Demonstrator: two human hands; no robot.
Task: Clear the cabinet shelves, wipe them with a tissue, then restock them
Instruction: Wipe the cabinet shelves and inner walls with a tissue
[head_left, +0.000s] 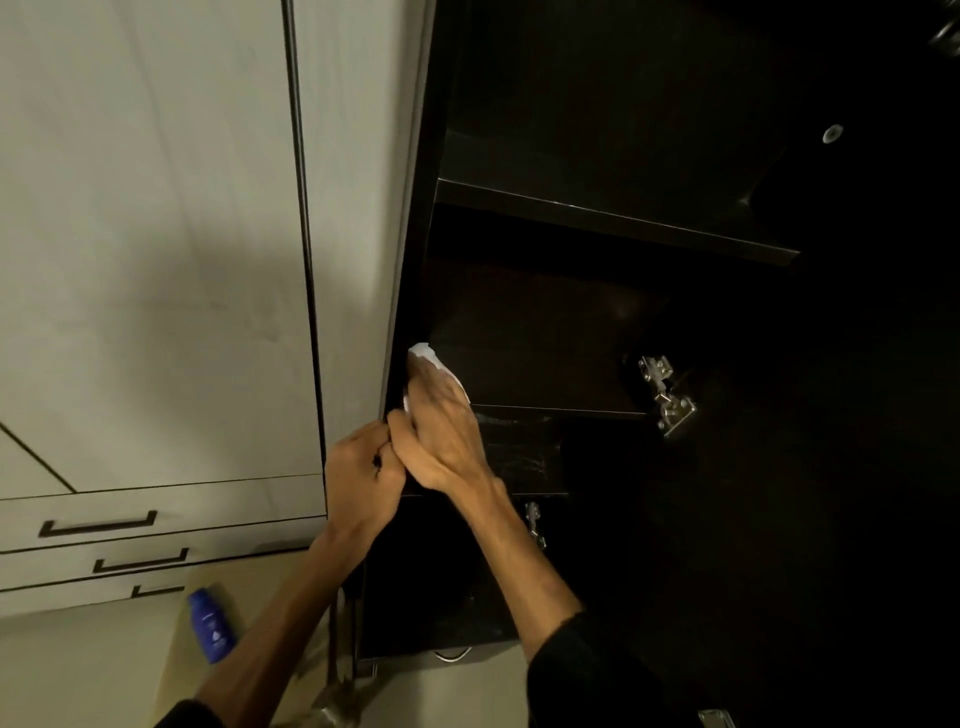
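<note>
The dark cabinet stands open with bare shelves; an upper shelf (613, 218) and a middle shelf (545, 374) show nothing on them. My right hand (441, 431) presses a white tissue (423, 353) flat against the left end of the middle shelf, by the cabinet's left wall. My left hand (363, 478) is closed around the front edge of that left wall (410, 291), touching my right hand. The cabinet's interior is very dark, so deeper parts are hard to see.
A blue bottle (210, 631) stands on the floor at lower left, next to pale drawers with black handles (96, 525). Metal hinges (667, 395) sit on the cabinet's right side. A pale closed door (156, 234) fills the left.
</note>
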